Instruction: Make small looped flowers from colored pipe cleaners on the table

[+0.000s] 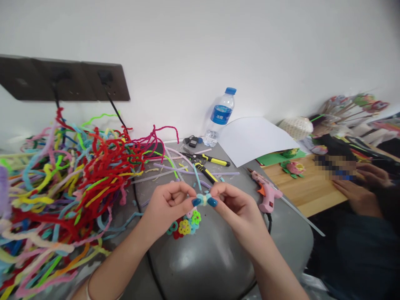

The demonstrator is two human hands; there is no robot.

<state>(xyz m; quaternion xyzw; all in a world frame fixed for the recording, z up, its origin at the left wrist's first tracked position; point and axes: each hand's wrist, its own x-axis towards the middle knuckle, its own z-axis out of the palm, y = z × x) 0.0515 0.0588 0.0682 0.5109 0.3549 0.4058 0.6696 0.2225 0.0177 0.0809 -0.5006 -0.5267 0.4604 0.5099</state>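
Your forearms [126, 258] lead to your left hand [173, 205] and right hand [234, 205], both clamped on a small pale-blue-and-cream fuzzy piece [204, 200] above the glossy gray table [203, 258], well inside its right edge. Looped fuzzy flowers [184, 227] below look finished; this piece seems partly shaped. Soft, tangled stems [104, 177] heap toward the back edge.

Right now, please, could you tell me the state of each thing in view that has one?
Left hand: pinching
Right hand: pinching
Small fuzzy piece: held between both hands
Pipe cleaners: heaped, tangled
Fuzzy flowers: shaped, clustered together
Yellow-and-black pliers: handles spread apart
Bottle: capped
Glue gun: lying down; on or off, cannot tell
Black plug: in its socket
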